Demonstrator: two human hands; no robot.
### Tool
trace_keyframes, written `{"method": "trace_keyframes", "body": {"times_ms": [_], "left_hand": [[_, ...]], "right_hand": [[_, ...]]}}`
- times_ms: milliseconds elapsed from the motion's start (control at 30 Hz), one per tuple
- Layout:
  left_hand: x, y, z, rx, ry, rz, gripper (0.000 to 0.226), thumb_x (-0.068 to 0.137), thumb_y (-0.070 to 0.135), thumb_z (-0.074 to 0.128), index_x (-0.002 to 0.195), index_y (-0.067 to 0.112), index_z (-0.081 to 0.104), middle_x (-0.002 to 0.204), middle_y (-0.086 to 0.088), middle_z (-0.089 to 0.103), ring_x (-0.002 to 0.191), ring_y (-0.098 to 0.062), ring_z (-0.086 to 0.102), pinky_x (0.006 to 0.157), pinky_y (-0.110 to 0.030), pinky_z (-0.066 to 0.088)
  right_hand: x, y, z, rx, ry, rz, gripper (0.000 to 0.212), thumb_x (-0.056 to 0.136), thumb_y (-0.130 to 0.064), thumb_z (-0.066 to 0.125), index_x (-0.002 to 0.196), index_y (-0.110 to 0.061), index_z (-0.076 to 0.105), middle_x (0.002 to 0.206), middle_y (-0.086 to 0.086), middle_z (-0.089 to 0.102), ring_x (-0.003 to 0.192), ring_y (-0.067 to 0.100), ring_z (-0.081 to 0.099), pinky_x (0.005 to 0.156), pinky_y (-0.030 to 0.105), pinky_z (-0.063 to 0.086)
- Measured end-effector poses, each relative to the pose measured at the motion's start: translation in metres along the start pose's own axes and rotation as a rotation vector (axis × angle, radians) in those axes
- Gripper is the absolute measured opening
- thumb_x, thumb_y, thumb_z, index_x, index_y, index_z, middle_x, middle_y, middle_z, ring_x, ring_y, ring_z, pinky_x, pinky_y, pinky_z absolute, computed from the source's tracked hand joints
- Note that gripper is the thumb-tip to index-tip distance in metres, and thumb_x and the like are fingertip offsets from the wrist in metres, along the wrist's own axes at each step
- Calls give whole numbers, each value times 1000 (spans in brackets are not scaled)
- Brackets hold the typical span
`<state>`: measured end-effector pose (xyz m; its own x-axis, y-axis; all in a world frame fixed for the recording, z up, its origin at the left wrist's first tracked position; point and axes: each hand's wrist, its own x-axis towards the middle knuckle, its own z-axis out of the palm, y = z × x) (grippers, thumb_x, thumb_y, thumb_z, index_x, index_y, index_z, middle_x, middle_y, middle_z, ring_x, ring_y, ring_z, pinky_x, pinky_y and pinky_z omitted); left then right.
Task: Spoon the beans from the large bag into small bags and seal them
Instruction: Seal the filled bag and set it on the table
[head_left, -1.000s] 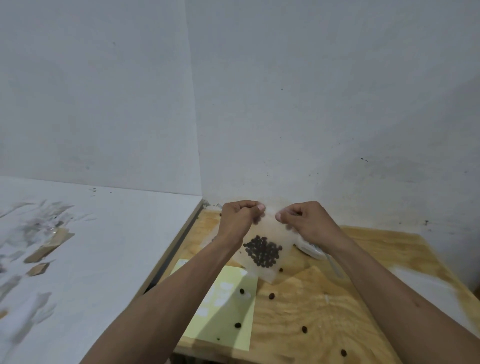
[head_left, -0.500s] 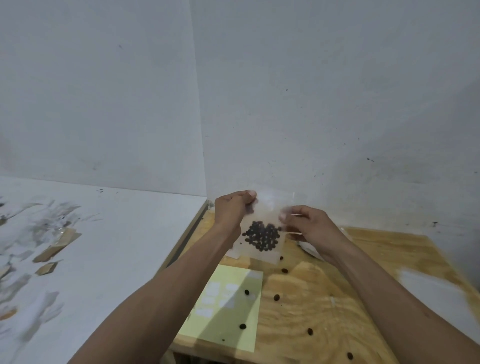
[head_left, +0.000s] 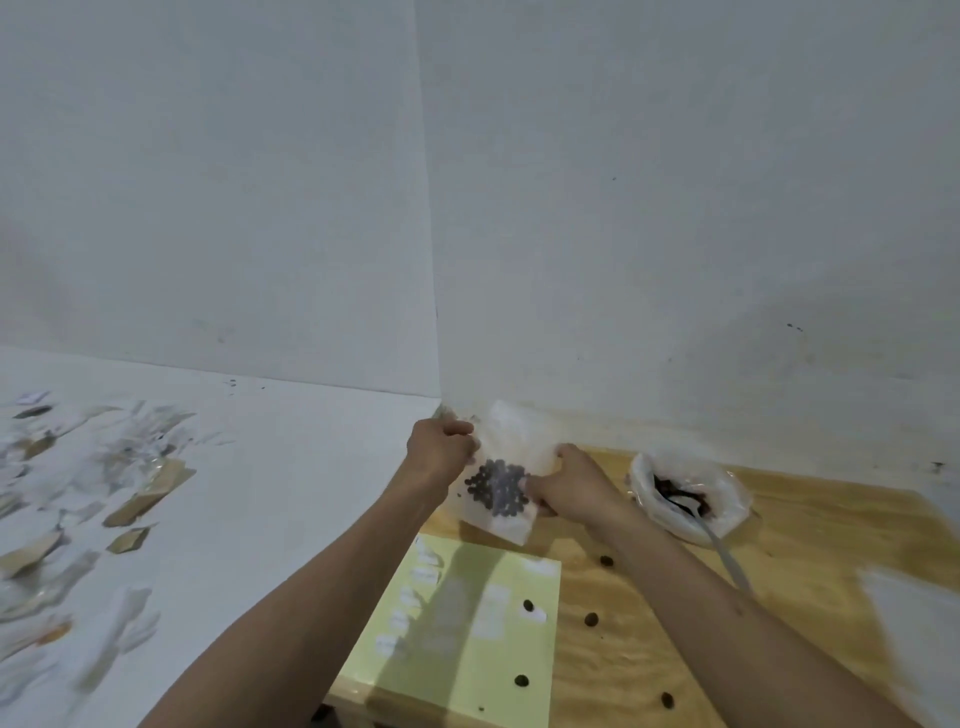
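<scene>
A small clear bag (head_left: 511, 441) with a clump of dark beans (head_left: 497, 488) inside is held above the back of the wooden table (head_left: 810, 551). My left hand (head_left: 441, 452) pinches the bag's upper left edge. My right hand (head_left: 569, 486) grips its right side, lower down beside the beans. To the right stands the large bag (head_left: 688, 493), rolled open, with dark beans and a spoon (head_left: 714, 540) whose handle sticks out toward me.
A pale yellow sheet (head_left: 462, 623) lies on the table's front left. Several loose beans (head_left: 591, 618) are scattered over sheet and wood. Left of the table is a white floor with paper and cardboard scraps (head_left: 130, 499). White walls meet in a corner behind.
My right hand has slid from the bag's top edge down its right side. The view has turned right, so the large bag and spoon have come into sight.
</scene>
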<state>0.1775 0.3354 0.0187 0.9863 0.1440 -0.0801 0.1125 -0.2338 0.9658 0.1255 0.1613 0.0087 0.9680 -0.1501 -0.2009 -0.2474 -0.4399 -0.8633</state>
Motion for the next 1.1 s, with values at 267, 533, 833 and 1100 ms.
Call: {"method": "trace_keyframes", "body": {"times_ms": [267, 533, 833, 1100], "left_hand": [[22, -42, 9, 469, -70, 50, 24, 94, 21, 65, 105, 1, 72, 110, -18, 72, 104, -31, 67, 90, -37, 52], [31, -46, 6, 556, -87, 108, 32, 77, 7, 62, 54, 17, 42, 54, -2, 34, 52, -18, 33, 51, -29, 25], [17, -42, 8, 424, -104, 45, 37, 93, 13, 67, 129, 7, 67, 127, -8, 68, 118, -24, 62, 96, -29, 46], [-20, -5, 58, 399, 49, 319, 32, 95, 17, 63, 125, 7, 70, 117, -10, 72, 108, -25, 66, 89, -28, 44]], "right_hand": [[23, 1, 57, -464, 145, 67, 32, 100, -33, 56, 109, -5, 66, 115, 15, 62, 78, 26, 53, 46, 26, 28], [38, 1, 58, -481, 121, 112, 34, 100, -29, 53, 116, -2, 64, 122, 16, 60, 74, 25, 56, 43, 24, 26], [21, 0, 31, -465, 108, 44, 25, 100, -33, 50, 96, -10, 59, 106, 12, 59, 70, 23, 52, 46, 26, 29], [-13, -2, -51, -470, 242, -129, 40, 99, -30, 50, 124, -1, 62, 127, 16, 62, 113, 35, 61, 93, 42, 53]]}}
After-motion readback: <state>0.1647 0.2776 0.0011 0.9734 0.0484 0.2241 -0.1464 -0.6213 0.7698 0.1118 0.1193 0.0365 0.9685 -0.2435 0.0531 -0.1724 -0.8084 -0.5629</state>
